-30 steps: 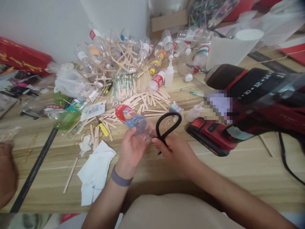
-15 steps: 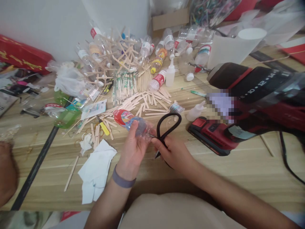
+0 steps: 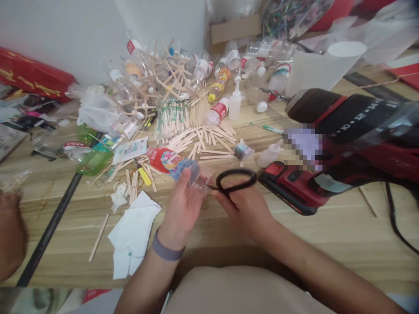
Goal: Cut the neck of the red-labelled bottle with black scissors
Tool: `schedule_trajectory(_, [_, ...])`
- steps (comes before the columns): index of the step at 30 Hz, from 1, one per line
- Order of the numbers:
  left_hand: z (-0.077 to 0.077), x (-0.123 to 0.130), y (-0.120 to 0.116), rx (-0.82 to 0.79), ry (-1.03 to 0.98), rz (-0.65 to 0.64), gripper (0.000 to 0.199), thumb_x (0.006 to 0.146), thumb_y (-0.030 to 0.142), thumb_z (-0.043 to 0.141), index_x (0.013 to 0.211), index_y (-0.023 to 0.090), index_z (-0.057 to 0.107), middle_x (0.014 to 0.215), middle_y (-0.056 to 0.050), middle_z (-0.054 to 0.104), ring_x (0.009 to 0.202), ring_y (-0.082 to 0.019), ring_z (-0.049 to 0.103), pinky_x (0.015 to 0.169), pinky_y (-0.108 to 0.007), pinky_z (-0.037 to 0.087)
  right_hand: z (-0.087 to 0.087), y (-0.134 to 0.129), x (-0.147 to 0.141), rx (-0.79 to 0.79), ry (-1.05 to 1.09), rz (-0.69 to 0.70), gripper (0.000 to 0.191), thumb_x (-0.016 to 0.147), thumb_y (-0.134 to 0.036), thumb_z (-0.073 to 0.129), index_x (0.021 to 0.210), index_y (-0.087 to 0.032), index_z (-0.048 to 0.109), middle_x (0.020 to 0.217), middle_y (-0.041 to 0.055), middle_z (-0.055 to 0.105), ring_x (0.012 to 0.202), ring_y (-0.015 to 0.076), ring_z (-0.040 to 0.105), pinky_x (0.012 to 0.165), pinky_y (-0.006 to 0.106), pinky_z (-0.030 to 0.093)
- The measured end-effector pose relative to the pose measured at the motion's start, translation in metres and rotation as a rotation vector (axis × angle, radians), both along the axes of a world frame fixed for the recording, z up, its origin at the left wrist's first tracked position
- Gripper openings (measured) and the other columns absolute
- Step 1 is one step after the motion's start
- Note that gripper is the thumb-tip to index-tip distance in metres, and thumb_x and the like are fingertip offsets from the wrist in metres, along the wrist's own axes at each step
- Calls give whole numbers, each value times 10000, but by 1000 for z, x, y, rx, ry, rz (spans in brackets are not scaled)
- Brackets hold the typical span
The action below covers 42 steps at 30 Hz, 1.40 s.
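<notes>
My left hand (image 3: pixel 183 205) is closed around a clear plastic bottle (image 3: pixel 173 165) with a red and blue label, which lies tilted with its labelled part to the upper left. Black-handled scissors (image 3: pixel 237 181) are in my right hand (image 3: pixel 247 209), its fingers closed at the handles. The blades reach the bottle's near end beside my left fingers; their tips are hidden there. One handle loop stands out above my right hand. Flat wooden sticks (image 3: pixel 183 144) lie just beyond the bottle.
A red and black drill (image 3: pixel 360 126) stands close at the right. Behind are several plastic bottles (image 3: pixel 218 111), a glue bottle (image 3: pixel 235 102) and a wire spool (image 3: pixel 244 150). White paper pieces (image 3: pixel 134 231) and a black strip (image 3: pixel 55 226) lie left. Another person's hand (image 3: pixel 11 235) is at the left edge.
The bottle has turned in my left hand, showing more of its label. My right hand and the scissors have rotated, the handle loop swinging to the right and lower.
</notes>
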<state>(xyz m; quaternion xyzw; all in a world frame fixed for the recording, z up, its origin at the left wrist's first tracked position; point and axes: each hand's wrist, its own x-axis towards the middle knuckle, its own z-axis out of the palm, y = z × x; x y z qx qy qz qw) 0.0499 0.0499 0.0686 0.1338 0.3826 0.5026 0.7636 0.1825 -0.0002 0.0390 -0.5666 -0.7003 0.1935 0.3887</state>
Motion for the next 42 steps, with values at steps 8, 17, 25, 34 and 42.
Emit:
schedule_trajectory(8, [-3, 4, 0, -18, 38, 22, 147, 903, 242, 589, 807, 152, 652, 751, 4, 678, 664, -113, 627, 702, -247, 501, -5, 0, -5, -200, 167, 100, 462, 1006, -422, 361, 750, -154, 638, 648, 54, 646, 573, 175, 614, 553, 273, 425])
schedule_trajectory(17, [2, -10, 11, 40, 12, 125, 196, 902, 371, 594, 827, 201, 658, 830, -14, 723, 748, -134, 673, 703, -248, 557, 17, -5, 0, -899, 1029, 417, 574, 766, -744, 563, 623, -190, 508, 472, -34, 529, 317, 74, 383, 320, 191, 292])
schedule_trajectory(25, [12, -12, 7, -97, -19, 60, 389, 941, 518, 442, 860, 201, 652, 820, -67, 726, 689, -154, 666, 616, -257, 553, 13, -3, 4, -40, 81, -59, 480, 989, -454, 386, 657, -198, 619, 556, 29, 607, 553, 175, 603, 516, 262, 400])
schedule_trajectory(34, [3, -4, -3, -91, -9, -5, 355, 923, 494, 513, 894, 167, 647, 824, -39, 706, 710, -147, 664, 665, -259, 535, 10, -4, 3, 212, -172, -82, 439, 1034, -405, 328, 1024, -169, 698, 602, 43, 616, 580, 213, 590, 575, 296, 407])
schedule_trajectory(42, [2, 0, -7, -38, -50, -22, 259, 924, 390, 565, 817, 189, 688, 795, 0, 727, 723, -128, 669, 692, -225, 528, 10, -3, 2, 246, -234, -66, 466, 1042, -393, 306, 1072, -122, 684, 682, 69, 662, 610, 216, 594, 585, 303, 400])
